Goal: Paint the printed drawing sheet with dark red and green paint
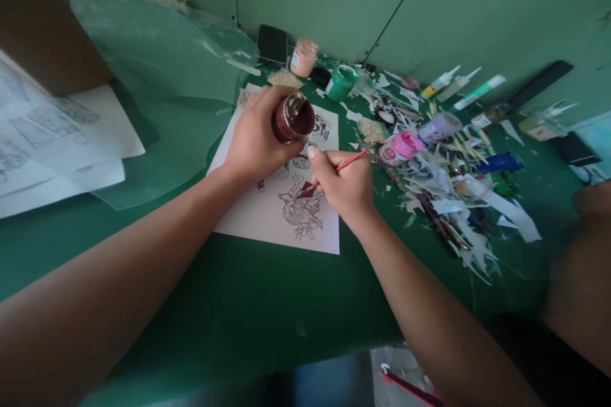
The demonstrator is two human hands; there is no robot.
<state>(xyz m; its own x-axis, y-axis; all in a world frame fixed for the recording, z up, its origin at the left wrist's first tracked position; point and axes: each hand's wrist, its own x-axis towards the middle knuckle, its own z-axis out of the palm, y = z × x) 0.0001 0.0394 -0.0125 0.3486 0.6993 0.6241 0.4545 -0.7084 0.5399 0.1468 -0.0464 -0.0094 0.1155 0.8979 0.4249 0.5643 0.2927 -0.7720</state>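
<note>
My left hand [255, 133] is wrapped round an open jar of dark red paint [289, 121], tilted so that its mouth faces me. The jar is above a white sheet [238, 222] printed with black line drawings. Pinched in my right hand [346, 181] is a thin paintbrush with a red handle [352, 160]. Its tip is hard to make out, low over the sheet beside a dark red patch [308, 190] on the lower drawing [301, 213]. More dark red shows on the upper drawing, partly behind the jar.
Open jars of pink [401, 147], green [341, 82] and peach paint [304, 57] stand beyond and right of the sheet. Paper scraps [458, 203], brushes and tubes clutter the right side. Clear plastic film [167, 108] and printed sheets [62, 140] lie left. Another person's arm [582, 280] is at right.
</note>
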